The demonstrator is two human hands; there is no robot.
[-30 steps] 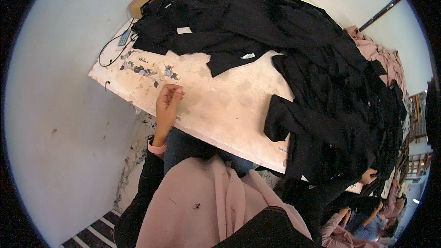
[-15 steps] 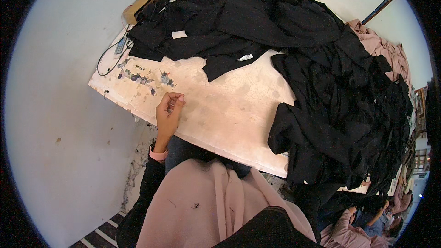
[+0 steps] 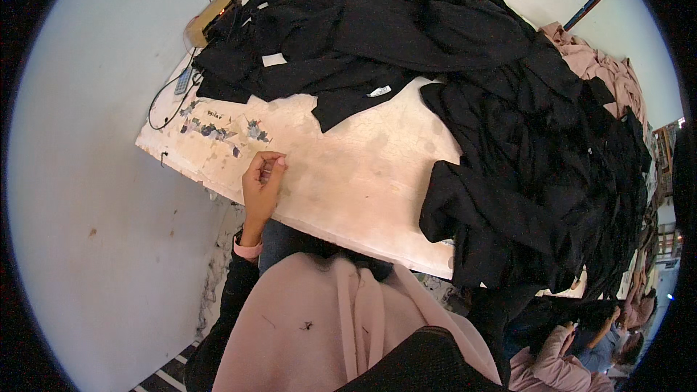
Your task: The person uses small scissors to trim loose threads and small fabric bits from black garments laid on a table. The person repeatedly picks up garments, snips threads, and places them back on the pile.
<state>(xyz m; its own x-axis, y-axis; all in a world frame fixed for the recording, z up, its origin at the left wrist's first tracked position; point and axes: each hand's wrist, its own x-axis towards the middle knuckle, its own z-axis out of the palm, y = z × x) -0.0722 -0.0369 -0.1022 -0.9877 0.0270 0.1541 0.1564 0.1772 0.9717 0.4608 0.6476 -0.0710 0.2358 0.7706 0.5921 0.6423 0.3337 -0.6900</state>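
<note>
Left grip (image 3: 263,180) half-open, apparently empty

It is at the counter's (image 3: 348,181) near edge, apart from the black cloth (image 3: 534,210) heaped along the far and right sides. The right grip is hidden; its hold I cannot tell. Handling seems paused; grasping cloth left-handed would call for a reach and wider fingers.

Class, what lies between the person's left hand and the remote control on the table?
The head view shows dark, flower-like patches on the pale tabletop between the left hand and the remote control, plus a black cable near the remote.
</note>
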